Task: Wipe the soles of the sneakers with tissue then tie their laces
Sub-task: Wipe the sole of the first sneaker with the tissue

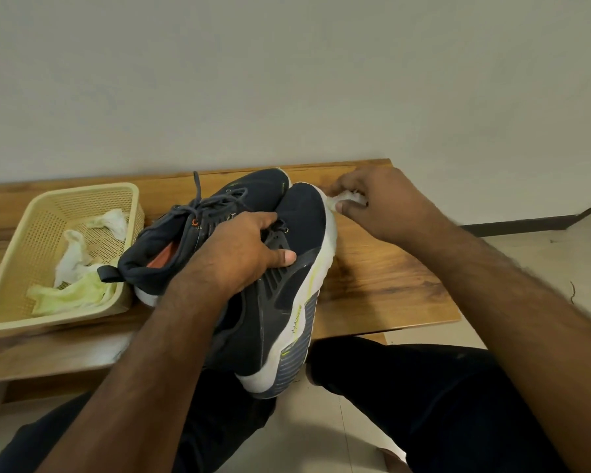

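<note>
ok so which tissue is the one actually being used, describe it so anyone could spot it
Start at the wooden bench and the dark sneaker tilted over its front edge. At that shoe's white toe, the right hand pinches a small white tissue. The other tissues lie crumpled in the beige basket.

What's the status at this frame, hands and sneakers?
Left hand grips held sneaker. Right hand presses tissue against its white sole. Second sneaker on bench. Nothing obstructing.

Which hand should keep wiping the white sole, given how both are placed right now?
Right. The right hand already pinches the tissue against the white sole's toe edge; the left hand grips the held sneaker, steadying it.
</note>
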